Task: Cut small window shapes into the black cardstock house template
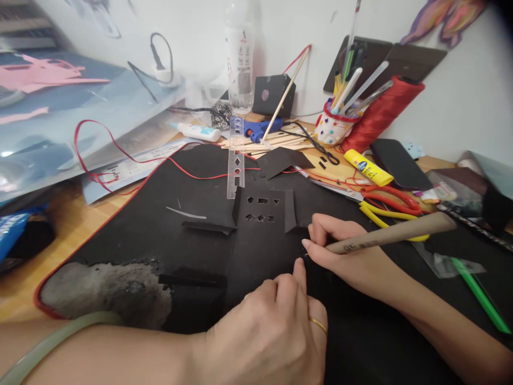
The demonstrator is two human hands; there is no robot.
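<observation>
A pen-shaped craft knife (385,233) with a long grey handle is pinched in my right hand (344,243). Its thin tip points down at black card (264,248), and my fingers partly hide it. My left hand (280,315) lies on the card with the index finger stretched out, just short of the tip, the other fingers bent and nothing visible in them. Small cut-out shapes, a star among them, show in the card's far panel. Folded flaps (290,211) stand up beside that panel. Where the card ends on the black mat is hard to tell.
A clear stencil ruler (236,160) lies beyond the card. Behind it are a blue glue gun (262,128), wooden sticks and a pen cup (334,125). On the right are scissors (393,200), a yellow glue stick (367,167) and a green pen (481,294).
</observation>
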